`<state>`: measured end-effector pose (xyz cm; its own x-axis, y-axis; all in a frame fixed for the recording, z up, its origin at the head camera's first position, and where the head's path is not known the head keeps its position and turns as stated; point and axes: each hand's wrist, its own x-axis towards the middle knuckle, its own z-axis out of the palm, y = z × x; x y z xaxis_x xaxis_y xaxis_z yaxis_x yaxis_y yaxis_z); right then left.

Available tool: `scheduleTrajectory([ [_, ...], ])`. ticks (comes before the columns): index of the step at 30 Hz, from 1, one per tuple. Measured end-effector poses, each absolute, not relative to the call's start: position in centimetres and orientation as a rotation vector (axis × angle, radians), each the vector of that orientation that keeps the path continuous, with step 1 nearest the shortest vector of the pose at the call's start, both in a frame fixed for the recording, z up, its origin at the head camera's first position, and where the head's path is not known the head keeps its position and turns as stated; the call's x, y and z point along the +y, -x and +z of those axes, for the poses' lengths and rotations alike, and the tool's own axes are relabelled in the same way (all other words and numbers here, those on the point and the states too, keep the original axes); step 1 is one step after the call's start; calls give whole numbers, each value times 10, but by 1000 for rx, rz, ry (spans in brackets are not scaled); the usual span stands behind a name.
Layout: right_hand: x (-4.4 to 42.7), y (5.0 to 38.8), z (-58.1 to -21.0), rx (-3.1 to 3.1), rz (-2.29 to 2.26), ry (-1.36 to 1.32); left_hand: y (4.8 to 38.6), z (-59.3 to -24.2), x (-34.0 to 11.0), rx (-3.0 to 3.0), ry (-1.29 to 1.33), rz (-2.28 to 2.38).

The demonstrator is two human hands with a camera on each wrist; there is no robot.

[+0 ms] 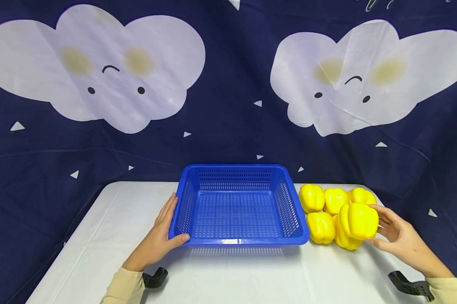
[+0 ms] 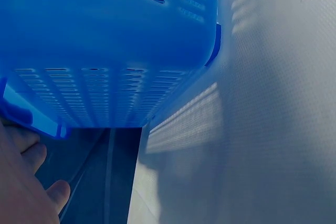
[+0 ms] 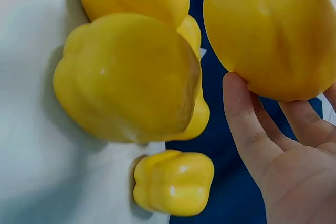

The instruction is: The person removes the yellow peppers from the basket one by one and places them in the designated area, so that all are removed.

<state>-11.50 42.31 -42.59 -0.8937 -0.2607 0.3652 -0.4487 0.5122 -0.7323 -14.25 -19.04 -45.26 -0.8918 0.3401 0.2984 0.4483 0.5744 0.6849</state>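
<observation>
A blue plastic basket (image 1: 236, 241) with slotted walls stands on the white table, and its visible floor is bare. My left hand (image 1: 158, 238) rests against its near left corner, the thumb on the front rim and the fairly straight fingers along the outer left side. To the basket's right, my right hand (image 1: 399, 236) holds a yellow bell pepper (image 3: 273, 35) between thumb and fingers, above the others. Several more yellow bell peppers sit close together on the table, among them one near the basket (image 1: 321, 228) and one partly hidden under the held pepper (image 1: 347, 242).
The white tabletop (image 1: 99, 249) extends in front of the basket and to its left. A dark blue cloth (image 1: 228, 126) with pale clouds hangs behind the table. Black wrist mounts (image 1: 155, 278) are on both forearms.
</observation>
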Motion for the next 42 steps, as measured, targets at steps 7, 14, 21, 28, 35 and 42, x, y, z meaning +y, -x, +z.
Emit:
scheduleTrajectory([
  [7,437,113,-430,-2533,1314,-567,143,-453,-190,-2664,675,-1216],
  [14,451,113,-435,-2526,1321,-533,143,-454,-191,-2657,677,-1225],
  [21,465,114,-442,-2528,1384,-492,143,-454,-191,-2657,675,-1227],
  [28,476,116,-447,-2552,1352,-423,143,-454,-191,-2658,678,-1222],
  [35,486,116,-450,-2593,1300,-370,143,-453,-190,-2647,687,-1226],
  [42,490,116,-454,-2641,1297,-298,143,-453,-191,-2650,685,-1226],
])
